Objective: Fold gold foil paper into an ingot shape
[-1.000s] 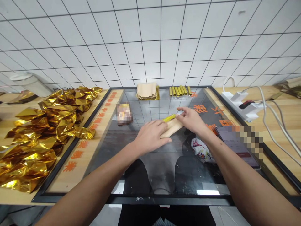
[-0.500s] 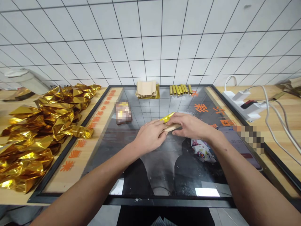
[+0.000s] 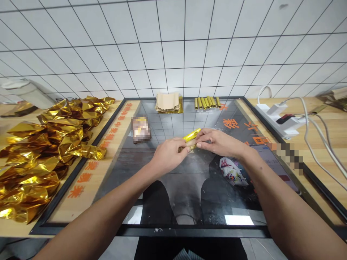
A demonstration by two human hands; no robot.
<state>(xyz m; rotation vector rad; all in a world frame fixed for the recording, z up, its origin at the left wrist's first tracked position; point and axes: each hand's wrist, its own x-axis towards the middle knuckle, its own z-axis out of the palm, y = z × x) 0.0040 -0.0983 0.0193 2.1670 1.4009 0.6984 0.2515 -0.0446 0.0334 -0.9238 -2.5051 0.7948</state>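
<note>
Over the middle of the glass panel (image 3: 173, 195), both hands meet at one sheet of gold foil paper (image 3: 192, 135), partly curled, with its shiny side at the far edge and a paler strip nearer me. My left hand (image 3: 170, 153) is closed on its left end, the thumb along the near side. At the right end, my right hand (image 3: 217, 142) pinches it between thumb and fingers. My fingers cover much of the sheet. Beyond them lie several finished gold rolls (image 3: 207, 103) in a row, beside a stack of brown-backed paper sheets (image 3: 168, 103).
Folded gold foil pieces (image 3: 46, 151) heap on the wooden table at left. A blurred-out packet (image 3: 141, 129) lies on the glass. To the right are a crumpled white wrapper (image 3: 232, 171), a phone (image 3: 267, 162) and a power strip (image 3: 276, 117) with cables.
The foil paper has turned between my fingers, its near edge now showing gold where a pale roll showed before. My left hand has shifted slightly left and curled more.
</note>
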